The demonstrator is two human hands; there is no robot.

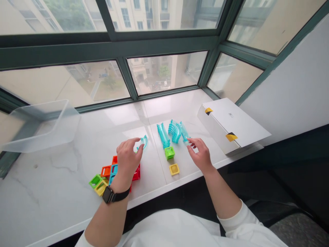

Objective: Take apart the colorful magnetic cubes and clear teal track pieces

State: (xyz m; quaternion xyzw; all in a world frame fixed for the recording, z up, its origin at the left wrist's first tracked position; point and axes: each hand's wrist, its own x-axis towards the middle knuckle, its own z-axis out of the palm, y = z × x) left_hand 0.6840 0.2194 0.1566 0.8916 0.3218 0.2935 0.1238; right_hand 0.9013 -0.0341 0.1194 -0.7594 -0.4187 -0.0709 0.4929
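My left hand [130, 156], a dark watch on its wrist, pinches a small curved clear-blue track piece [145, 141] between thumb and index finger. Straight clear-blue track pieces [163, 135] lie stacked to its right, beside nested curved ones [175, 131]. My right hand [199, 153] has its thumb and index finger apart; the index fingertip is at the near end of another straight track piece [184, 131]. Between my hands are a green cube block [169, 153] and a yellow block [174, 169]. Red, orange, blue, green and yellow blocks [106, 171] lie partly hidden under my left forearm.
A clear plastic bin [64, 125] stands at the left by the window. A white box [235, 120] with yellow-black tabs sits at the right by the wall. The white marble-patterned ledge [64, 192] ends at a front edge close to my body.
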